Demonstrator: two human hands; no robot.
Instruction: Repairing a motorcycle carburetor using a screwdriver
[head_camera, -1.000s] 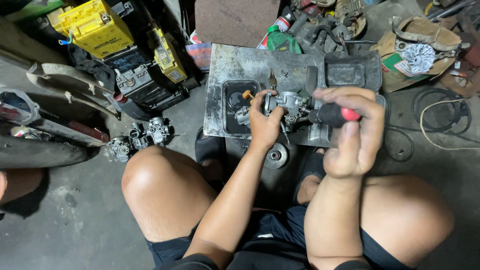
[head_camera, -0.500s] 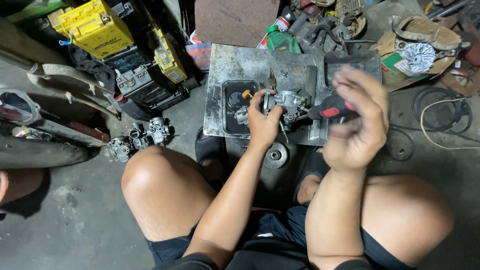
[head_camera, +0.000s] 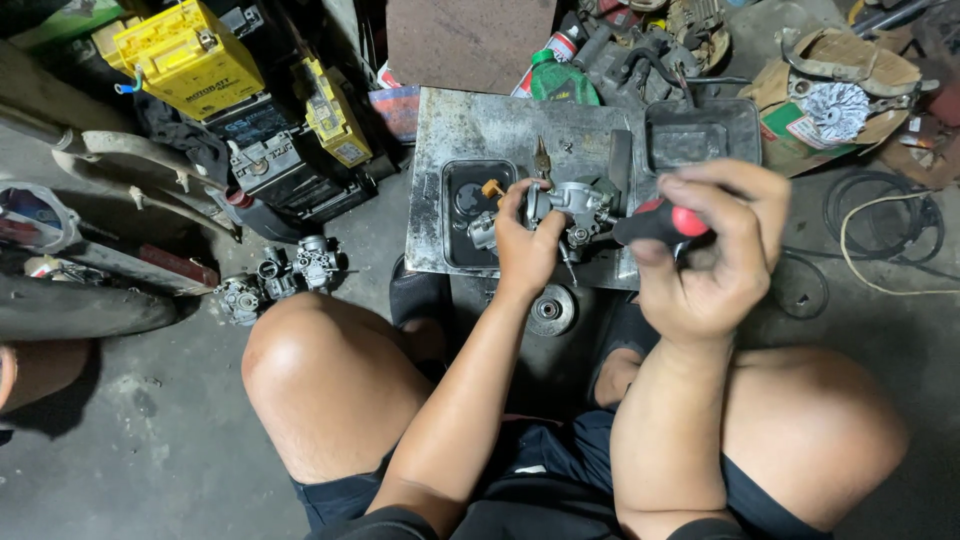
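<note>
The left hand (head_camera: 525, 245) covers the near side of the grey metal carburettor (head_camera: 575, 205), so the grip under the palm cannot be seen, and the right hand (head_camera: 715, 250) wraps the red-and-black screwdriver handle (head_camera: 665, 222) so fully that the shaft and tip are hidden. At the left edge a dark tyre (head_camera: 70, 310) and a white bag (head_camera: 30, 215) are cut off, as is the cable coil (head_camera: 890, 245) at the right, while the heap of parts (head_camera: 640, 45) at the top is too cluttered to tell apart

head cam | looks steeply down past knees | close over metal plate (head_camera: 470, 130) | single view
</note>
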